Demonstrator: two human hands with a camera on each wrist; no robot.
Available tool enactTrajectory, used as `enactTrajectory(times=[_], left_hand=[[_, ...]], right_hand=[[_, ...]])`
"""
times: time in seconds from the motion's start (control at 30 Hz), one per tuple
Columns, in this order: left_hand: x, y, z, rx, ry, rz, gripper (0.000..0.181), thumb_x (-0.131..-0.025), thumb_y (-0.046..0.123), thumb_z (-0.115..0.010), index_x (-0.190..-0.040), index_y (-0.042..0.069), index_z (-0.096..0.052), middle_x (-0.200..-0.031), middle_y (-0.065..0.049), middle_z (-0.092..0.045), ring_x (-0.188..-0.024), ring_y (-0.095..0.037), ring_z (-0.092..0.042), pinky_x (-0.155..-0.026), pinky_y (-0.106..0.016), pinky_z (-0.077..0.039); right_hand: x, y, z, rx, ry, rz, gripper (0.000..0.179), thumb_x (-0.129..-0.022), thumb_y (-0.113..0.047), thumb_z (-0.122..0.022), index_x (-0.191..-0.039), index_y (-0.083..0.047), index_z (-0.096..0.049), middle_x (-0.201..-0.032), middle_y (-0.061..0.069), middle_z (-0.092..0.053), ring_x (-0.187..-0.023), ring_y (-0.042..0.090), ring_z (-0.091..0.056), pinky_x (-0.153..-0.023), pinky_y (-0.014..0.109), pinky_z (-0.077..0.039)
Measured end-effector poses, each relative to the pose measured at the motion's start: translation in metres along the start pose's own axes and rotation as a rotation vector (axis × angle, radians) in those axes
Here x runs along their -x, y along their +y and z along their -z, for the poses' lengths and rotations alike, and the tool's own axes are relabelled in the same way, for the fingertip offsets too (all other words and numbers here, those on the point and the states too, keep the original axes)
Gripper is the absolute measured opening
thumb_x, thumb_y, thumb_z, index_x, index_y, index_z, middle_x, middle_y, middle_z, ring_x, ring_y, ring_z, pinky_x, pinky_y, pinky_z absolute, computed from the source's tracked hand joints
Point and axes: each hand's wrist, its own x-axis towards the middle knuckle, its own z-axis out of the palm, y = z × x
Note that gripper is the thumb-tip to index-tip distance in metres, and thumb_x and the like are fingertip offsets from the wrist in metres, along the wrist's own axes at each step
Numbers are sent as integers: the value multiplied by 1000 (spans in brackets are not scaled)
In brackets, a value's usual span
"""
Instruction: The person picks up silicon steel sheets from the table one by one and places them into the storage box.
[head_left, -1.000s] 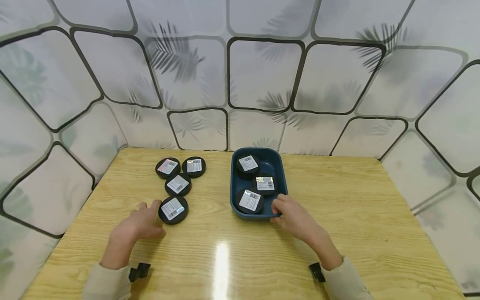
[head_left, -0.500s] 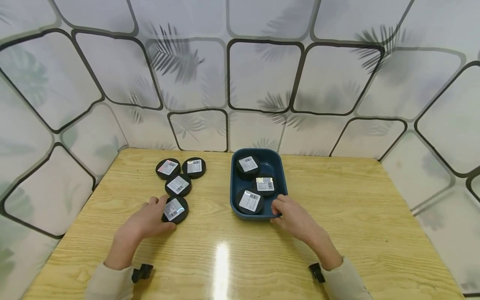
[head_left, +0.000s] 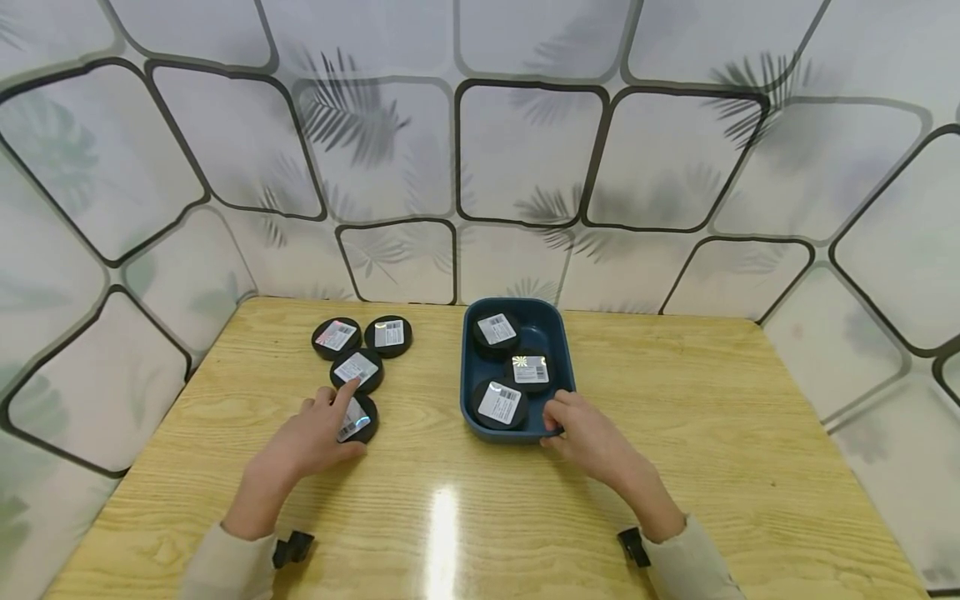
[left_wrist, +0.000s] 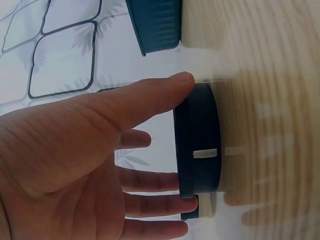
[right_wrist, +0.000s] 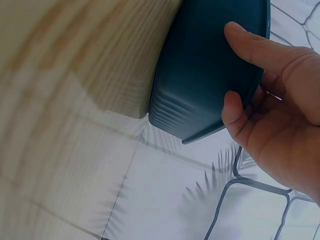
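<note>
My left hand is spread over the nearest of several flat, round black discs with white barcode labels. In the left wrist view, the thumb touches one edge of this black disc, and the other fingers stretch straight toward its far side. The disc lies flat on the table. A second labelled disc sits just beyond it, close to the index fingertip. My right hand grips the near right corner of a dark blue box. In the right wrist view, the thumb lies on the box's outer wall and fingers curl over the rim.
Two more discs, one at the left and one beside it, lie at the table's back left. Inside the box are three labelled discs, including a front one. A patterned wall borders the wooden table behind.
My left hand has moved right and slightly forward from beside the nearest disc to over it, covering part of its label. My right hand and the box have stayed put.
</note>
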Motion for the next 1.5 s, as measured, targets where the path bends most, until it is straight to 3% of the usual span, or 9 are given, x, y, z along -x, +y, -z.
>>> enactTrajectory(times=[0.37, 0.93, 1.5], left_hand=[[-2, 5, -4, -23, 16, 5, 91, -84, 35, -79, -153, 4, -29, -133, -36, -42, -113, -47, -49, -81, -60, -50], [-4, 2, -7, -57, 30, 3, 87, -83, 35, -81, -145, -5, -36, -132, -36, -42, -110, -46, -49, -82, -57, -50], [-4, 1, -6, -37, 16, -29, 80, -83, 33, -80, -145, 3, -39, -129, -34, -47, -110, -46, -50, -82, -59, -50]], right_hand=[[1, 1, -1, -2, 4, -7, 34, -76, -7, -85, -75, -16, -52, -77, -6, -41, -73, 11, -41, -64, 26, -38], [0, 0, 1, -5, -5, -3, 33, -77, -8, -85, -76, -16, -52, -78, -6, -41, -74, 12, -41, -65, 26, -38], [0, 1, 1, -6, -4, 7, 33, -77, -6, -84, -76, -14, -52, -78, -4, -41, -74, 12, -41, -64, 26, -37]])
